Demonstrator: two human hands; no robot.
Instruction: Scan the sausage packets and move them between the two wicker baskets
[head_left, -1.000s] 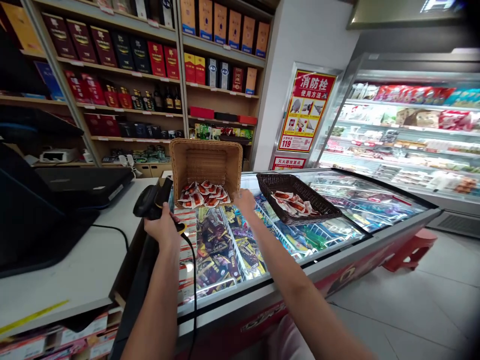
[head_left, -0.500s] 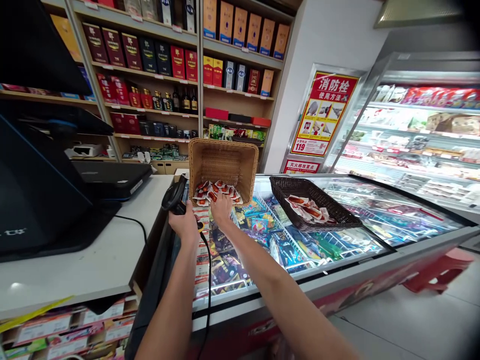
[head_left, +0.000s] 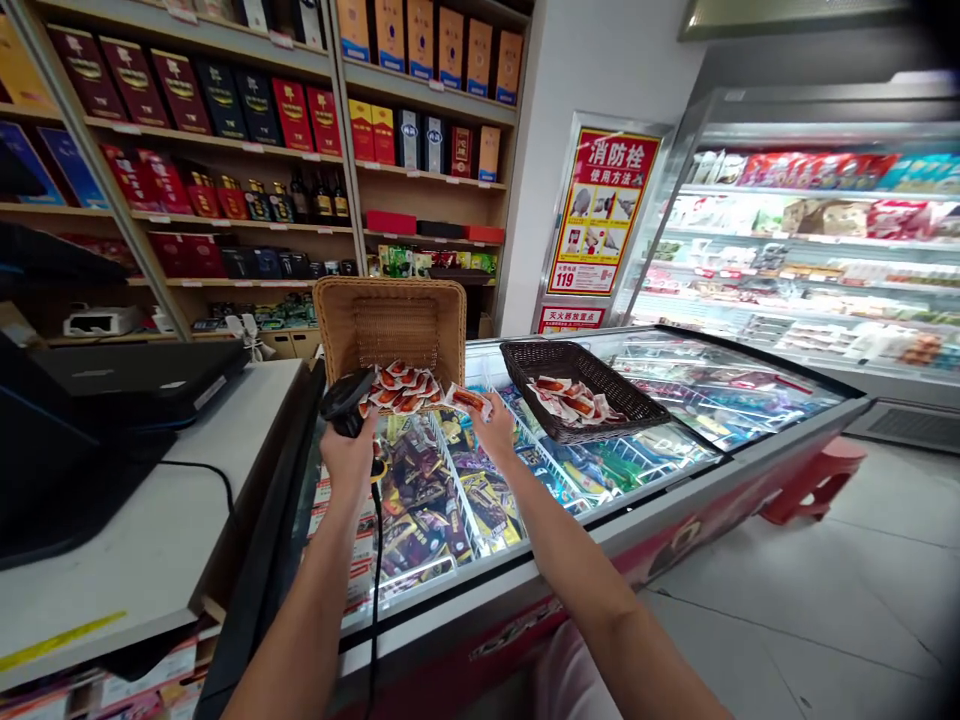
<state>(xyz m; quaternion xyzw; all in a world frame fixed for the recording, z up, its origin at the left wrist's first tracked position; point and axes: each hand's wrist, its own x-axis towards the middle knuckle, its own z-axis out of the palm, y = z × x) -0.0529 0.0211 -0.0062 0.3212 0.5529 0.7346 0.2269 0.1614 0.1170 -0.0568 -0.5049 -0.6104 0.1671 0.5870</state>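
Glass-topped freezer (head_left: 420, 622) running from near left to far right, loads of colourful packs (head_left: 420, 500) inside. Far left, tall wooden shelving (head_left: 435, 203) crammed with boxes (head_left: 451, 50) and bottles (head_left: 322, 202). Pale counter (head_left: 135, 510) on the left, right alongside. Size down from that, tan wicker basket (head_left: 394, 325) at the freezer's far left, open side facing near, heap of wrapped sausages (head_left: 405, 385) along the bottom. Dark wicker basket (head_left: 574, 362) off to its right, on the freezer, smaller pile (head_left: 574, 402) of the same inside. Left hand (head_left: 350, 455) curled around a black scanner (head_left: 345, 397), just near of the tan basket, cord (head_left: 376, 570) hanging down. Right hand (head_left: 495, 430) pinched narrow on a single wrapped sausage (head_left: 469, 400), right by the tan basket's right edge, can't tell if touching.
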